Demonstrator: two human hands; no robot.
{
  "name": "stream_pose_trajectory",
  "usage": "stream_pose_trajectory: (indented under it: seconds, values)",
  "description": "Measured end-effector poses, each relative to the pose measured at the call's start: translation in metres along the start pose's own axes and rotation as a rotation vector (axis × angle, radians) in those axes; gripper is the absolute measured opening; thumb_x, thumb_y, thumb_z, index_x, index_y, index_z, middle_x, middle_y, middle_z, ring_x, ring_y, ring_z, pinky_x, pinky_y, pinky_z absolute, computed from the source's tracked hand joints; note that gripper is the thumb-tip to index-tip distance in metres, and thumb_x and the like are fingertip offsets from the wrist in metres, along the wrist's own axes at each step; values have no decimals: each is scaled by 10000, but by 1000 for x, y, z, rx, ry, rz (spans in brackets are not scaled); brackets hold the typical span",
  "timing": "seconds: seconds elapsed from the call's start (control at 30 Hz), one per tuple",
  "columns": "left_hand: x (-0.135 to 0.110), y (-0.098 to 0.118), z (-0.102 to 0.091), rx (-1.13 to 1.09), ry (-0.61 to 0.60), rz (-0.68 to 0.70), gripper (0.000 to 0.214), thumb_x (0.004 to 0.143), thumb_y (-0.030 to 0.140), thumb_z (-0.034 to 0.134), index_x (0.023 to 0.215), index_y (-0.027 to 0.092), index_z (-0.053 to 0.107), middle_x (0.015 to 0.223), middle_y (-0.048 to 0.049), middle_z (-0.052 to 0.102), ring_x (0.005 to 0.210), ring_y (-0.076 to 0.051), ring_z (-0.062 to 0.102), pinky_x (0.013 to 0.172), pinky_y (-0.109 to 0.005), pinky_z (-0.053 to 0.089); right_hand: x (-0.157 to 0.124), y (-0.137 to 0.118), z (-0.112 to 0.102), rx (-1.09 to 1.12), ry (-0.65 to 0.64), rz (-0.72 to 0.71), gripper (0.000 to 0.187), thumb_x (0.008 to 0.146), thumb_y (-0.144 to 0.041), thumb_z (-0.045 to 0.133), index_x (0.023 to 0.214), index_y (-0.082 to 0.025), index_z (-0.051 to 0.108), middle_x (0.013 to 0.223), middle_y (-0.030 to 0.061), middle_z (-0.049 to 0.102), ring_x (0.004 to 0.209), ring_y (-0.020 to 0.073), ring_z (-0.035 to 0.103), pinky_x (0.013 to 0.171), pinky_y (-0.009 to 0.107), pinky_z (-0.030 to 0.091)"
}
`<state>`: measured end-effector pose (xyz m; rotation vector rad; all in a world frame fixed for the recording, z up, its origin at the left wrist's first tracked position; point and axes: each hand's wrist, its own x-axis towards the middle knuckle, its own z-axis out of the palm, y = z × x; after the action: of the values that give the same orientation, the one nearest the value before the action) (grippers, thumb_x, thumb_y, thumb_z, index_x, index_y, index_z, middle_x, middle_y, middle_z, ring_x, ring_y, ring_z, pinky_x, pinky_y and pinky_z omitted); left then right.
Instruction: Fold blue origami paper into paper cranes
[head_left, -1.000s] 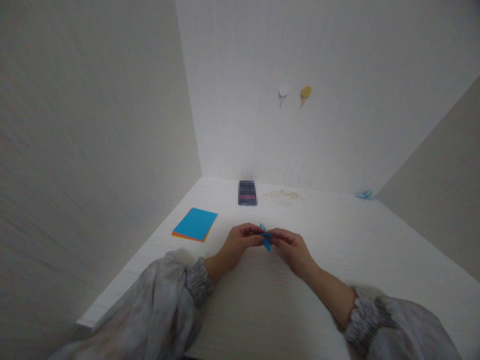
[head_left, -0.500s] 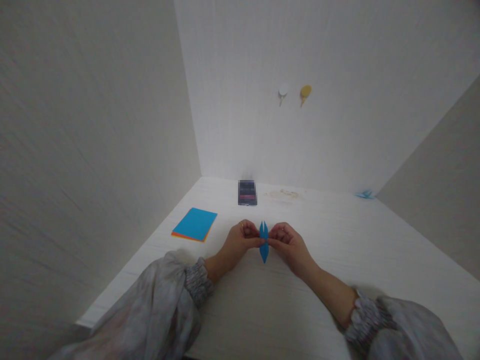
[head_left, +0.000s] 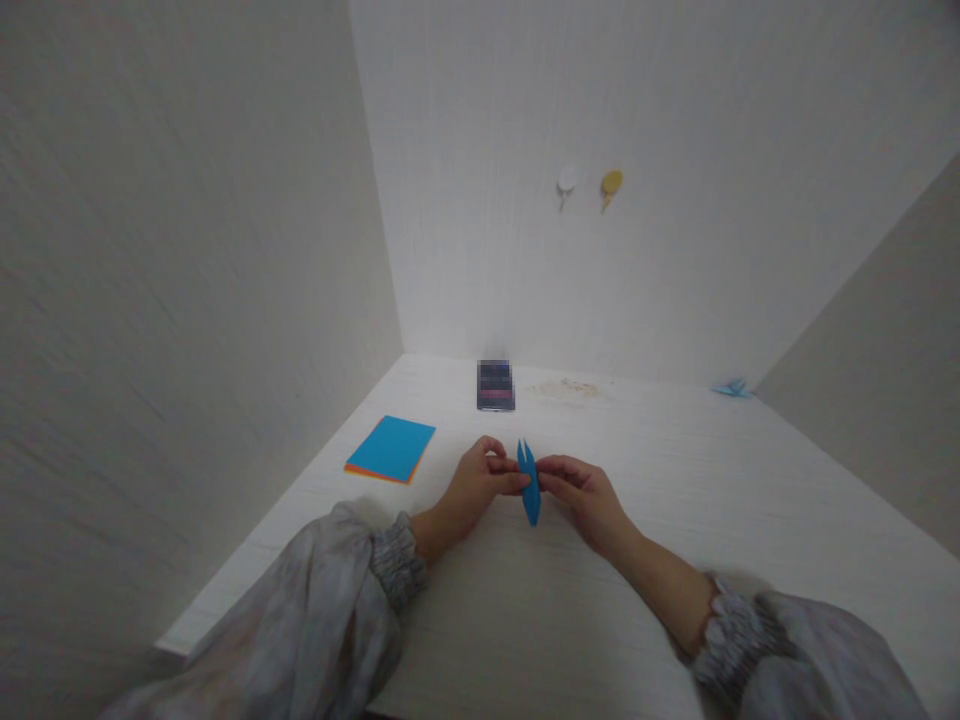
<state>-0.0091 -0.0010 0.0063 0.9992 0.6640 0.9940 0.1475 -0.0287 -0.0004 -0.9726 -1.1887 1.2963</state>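
A narrow piece of folded blue origami paper is held upright just above the table, split into two points at its far end and tapering at the near end. My left hand pinches its left side, with the thumb lying over the front. From the other side my right hand grips the right edge between thumb and curled fingers. Where the right fingertips meet the paper is partly hidden.
A stack of square paper, blue on top with orange below, lies left on the white table. Near the back wall is a phone. A folded blue paper piece sits in the far right corner. Two hooks hang on the wall.
The folded paper has tilted slightly, its far end leaning left and its near end shifting right. My left index finger has lifted a little, and the right thumb has drawn back from the paper's front.
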Motion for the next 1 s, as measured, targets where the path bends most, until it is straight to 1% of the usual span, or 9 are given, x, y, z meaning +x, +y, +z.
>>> stream_pose_trajectory:
  seconds: [0.2,0.27,0.37,0.53,0.67,0.77,0.83,1.0]
  values:
    - [1,-3,0,121,35,15,332,494,196,763,734,114,549,696,-22,632,626,-127,594,632,-263,462,2,4,0,-47,50,-23,104,624,-244,694,716,-208,663,700,-3,653,645,137,569,643,270,431]
    - [1,-4,0,163,69,16,292,500,199,759,717,108,587,683,-25,633,621,-121,587,629,-251,455,2,4,0,-71,66,-25,98,622,-247,694,704,-204,659,684,-6,649,631,134,566,634,267,430]
    - [1,-3,1,194,107,-20,263,520,222,747,722,106,623,675,-33,639,614,-124,585,618,-251,457,2,5,-1,-92,83,-21,106,621,-258,693,696,-196,652,659,-6,639,610,134,561,613,267,426]
    - [1,-2,2,178,79,-19,259,534,235,735,744,109,651,669,-34,650,622,-129,590,659,-265,461,3,5,-1,-109,91,-16,121,633,-279,682,682,-183,627,635,-2,617,592,132,548,587,266,416]
    - [2,-3,2,167,86,-26,251,529,239,734,732,113,658,644,-26,647,605,-128,586,658,-268,460,2,0,3,-122,22,-73,124,642,-281,666,686,-184,603,658,-6,594,631,138,545,619,276,419]
    - [2,-4,1,172,41,-4,255,549,246,721,762,119,664,695,-33,659,639,-134,588,672,-267,454,1,-2,5,-101,-17,-59,147,628,-278,671,709,-184,592,671,-6,593,655,145,550,646,289,425]
    - [2,-4,1,181,32,0,270,555,249,720,782,116,660,708,-38,661,650,-138,590,676,-267,451,1,-1,4,-98,4,-27,147,630,-276,671,705,-179,590,653,-10,594,624,135,544,623,281,420]
    - [1,-3,0,199,91,-45,301,553,253,727,796,101,635,664,-41,651,628,-141,595,681,-282,455,2,2,1,-79,43,21,144,632,-284,671,672,-171,592,628,-8,606,584,125,539,584,263,408]
